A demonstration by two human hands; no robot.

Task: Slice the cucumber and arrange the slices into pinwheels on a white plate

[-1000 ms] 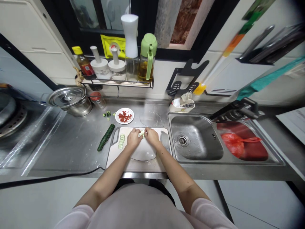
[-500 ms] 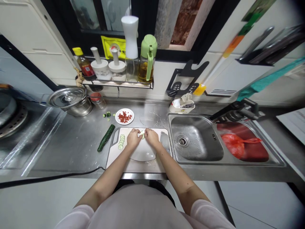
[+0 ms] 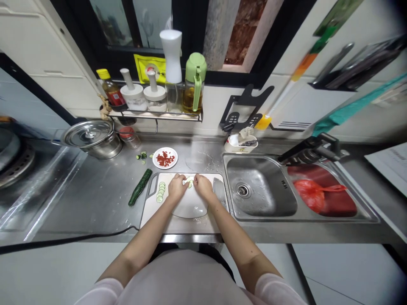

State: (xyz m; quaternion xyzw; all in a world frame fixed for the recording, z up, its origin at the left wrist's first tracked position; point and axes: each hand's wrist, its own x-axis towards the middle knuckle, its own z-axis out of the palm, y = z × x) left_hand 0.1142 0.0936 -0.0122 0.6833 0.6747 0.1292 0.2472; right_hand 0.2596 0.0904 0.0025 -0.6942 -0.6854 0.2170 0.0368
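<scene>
Over a white plate (image 3: 190, 207) on the cutting board (image 3: 152, 218), my two hands face each other. Pale green cucumber slices (image 3: 190, 183) lie between them near the plate's far side. My left hand (image 3: 177, 187) pinches a cucumber slice at its fingertips. The fingers of my right hand (image 3: 202, 186) are closed beside the slices; what they hold, if anything, is hidden. A row of overlapping cucumber slices (image 3: 160, 192) rests on the board's left side. A broad knife blade (image 3: 219, 190) shows at the right, partly covered by my right forearm.
A whole cucumber (image 3: 140, 187) lies left of the board. Behind are a small plate of chopped red pieces (image 3: 165, 158), cucumber ends (image 3: 143, 155) and a lidded pot (image 3: 95, 137). The sink (image 3: 262, 186) holds a red bag (image 3: 310, 194) on its right. A black cable (image 3: 79, 238) crosses the counter's front edge.
The whole view has shifted slightly as the head moved. My hands stay over the plate, with the right fingers slightly farther from the slices. The other things keep their places.
</scene>
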